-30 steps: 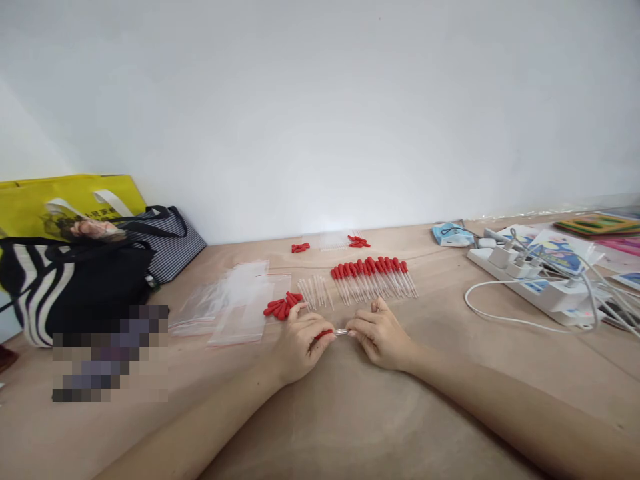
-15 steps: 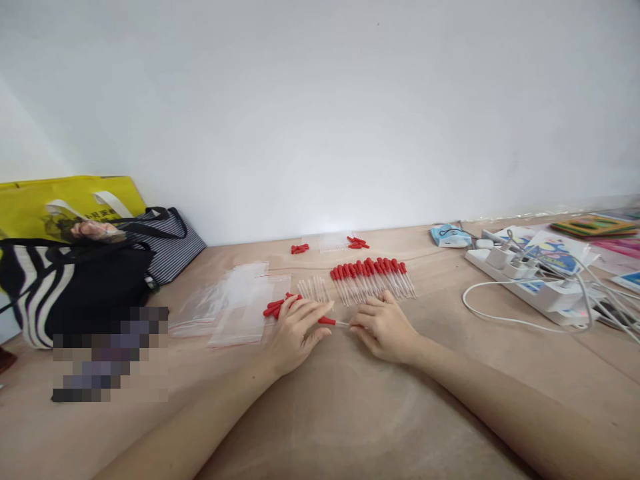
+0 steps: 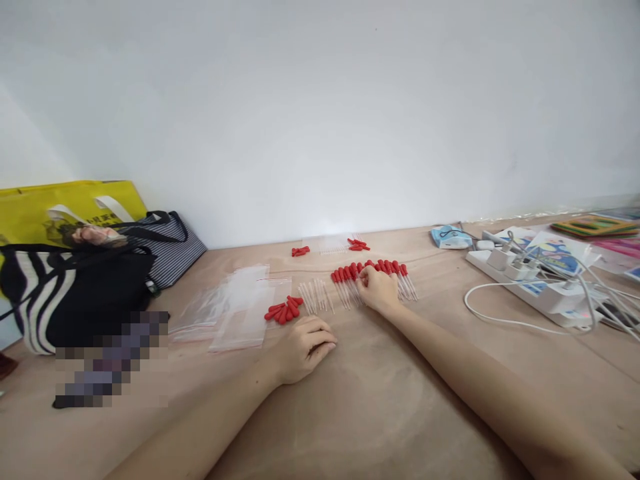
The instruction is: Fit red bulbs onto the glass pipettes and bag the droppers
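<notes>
My right hand is over the row of droppers, glass tubes with red rubber bulbs laid side by side. Its thumb and fingers pinch a dropper, mostly hidden behind them. On the table below, my left hand rests with fingers curled together and nothing seen in them. Just beyond it lies a small pile of loose red rubber bulbs. Several bare glass tubes are spread between that pile and the row.
Clear zip bags lie to the left, near a black bag and a striped bag. More red bulbs sit near the wall. At right are a power strip with cables and a blue mask.
My right hand has moved away and up to the row with the dropper. My left hand has let go of the red bulb end and come down nearer to me, its fingers curled.
</notes>
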`<act>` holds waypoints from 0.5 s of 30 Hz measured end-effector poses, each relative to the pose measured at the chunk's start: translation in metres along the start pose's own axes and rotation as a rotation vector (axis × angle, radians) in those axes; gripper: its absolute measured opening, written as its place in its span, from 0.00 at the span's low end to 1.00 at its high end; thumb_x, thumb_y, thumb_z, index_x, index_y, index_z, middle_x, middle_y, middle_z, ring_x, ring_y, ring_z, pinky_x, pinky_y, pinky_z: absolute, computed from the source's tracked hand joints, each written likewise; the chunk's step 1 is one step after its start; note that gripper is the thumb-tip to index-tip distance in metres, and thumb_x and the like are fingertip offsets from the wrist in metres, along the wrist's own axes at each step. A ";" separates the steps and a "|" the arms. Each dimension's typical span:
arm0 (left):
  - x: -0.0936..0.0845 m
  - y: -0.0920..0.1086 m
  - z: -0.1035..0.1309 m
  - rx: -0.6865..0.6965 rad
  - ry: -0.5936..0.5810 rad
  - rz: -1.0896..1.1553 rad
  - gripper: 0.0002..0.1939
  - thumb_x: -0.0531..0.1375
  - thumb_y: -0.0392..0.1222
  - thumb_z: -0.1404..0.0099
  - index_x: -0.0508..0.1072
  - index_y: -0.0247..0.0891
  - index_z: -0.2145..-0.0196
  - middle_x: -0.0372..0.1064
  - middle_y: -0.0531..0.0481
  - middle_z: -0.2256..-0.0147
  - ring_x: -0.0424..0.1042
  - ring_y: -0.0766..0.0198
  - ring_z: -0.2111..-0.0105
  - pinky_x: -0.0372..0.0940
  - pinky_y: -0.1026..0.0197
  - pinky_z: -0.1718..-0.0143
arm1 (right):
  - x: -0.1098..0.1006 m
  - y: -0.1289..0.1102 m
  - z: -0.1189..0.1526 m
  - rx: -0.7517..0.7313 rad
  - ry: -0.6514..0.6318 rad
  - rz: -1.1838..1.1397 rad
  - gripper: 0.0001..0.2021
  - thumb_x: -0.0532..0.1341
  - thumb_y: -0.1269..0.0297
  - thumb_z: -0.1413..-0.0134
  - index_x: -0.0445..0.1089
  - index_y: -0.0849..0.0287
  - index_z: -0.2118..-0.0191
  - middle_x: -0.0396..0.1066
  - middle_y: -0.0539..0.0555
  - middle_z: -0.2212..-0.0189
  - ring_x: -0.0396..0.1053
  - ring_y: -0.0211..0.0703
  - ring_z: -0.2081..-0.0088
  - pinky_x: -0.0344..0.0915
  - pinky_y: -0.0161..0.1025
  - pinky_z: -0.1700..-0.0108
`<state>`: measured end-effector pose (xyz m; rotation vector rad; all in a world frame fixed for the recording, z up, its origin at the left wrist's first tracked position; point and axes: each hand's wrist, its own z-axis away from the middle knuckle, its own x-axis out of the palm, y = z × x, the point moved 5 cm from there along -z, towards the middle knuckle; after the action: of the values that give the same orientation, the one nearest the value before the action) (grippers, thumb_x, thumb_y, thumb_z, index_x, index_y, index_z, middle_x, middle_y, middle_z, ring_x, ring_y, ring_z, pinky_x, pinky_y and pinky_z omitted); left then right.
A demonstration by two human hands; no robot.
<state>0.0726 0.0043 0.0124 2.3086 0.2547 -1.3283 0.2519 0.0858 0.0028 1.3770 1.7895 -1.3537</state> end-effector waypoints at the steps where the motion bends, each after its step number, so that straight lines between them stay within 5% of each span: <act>1: 0.000 0.000 0.000 -0.001 -0.006 0.000 0.12 0.50 0.37 0.36 0.72 0.37 0.68 0.69 0.46 0.69 0.66 0.62 0.67 0.61 0.58 0.63 | 0.001 0.000 0.000 -0.006 -0.003 0.005 0.07 0.53 0.65 0.50 0.65 0.58 0.67 0.72 0.52 0.72 0.67 0.44 0.65 0.47 0.40 0.62; 7: 0.000 -0.001 -0.001 -0.020 -0.018 0.002 0.13 0.49 0.39 0.36 0.73 0.38 0.67 0.69 0.46 0.69 0.67 0.62 0.66 0.62 0.58 0.63 | -0.002 -0.002 0.004 -0.029 0.011 0.035 0.08 0.53 0.62 0.50 0.66 0.59 0.67 0.71 0.53 0.72 0.66 0.44 0.65 0.46 0.41 0.61; 15: 0.000 0.001 -0.001 -0.038 -0.004 -0.082 0.10 0.50 0.38 0.37 0.72 0.38 0.68 0.69 0.48 0.69 0.66 0.62 0.67 0.61 0.59 0.63 | 0.006 -0.052 0.017 -0.184 -0.102 0.092 0.12 0.51 0.61 0.49 0.70 0.58 0.71 0.73 0.57 0.70 0.67 0.46 0.64 0.46 0.44 0.60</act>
<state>0.0736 0.0035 0.0129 2.2859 0.3732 -1.3558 0.1997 0.0736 0.0122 1.2540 1.7154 -1.1584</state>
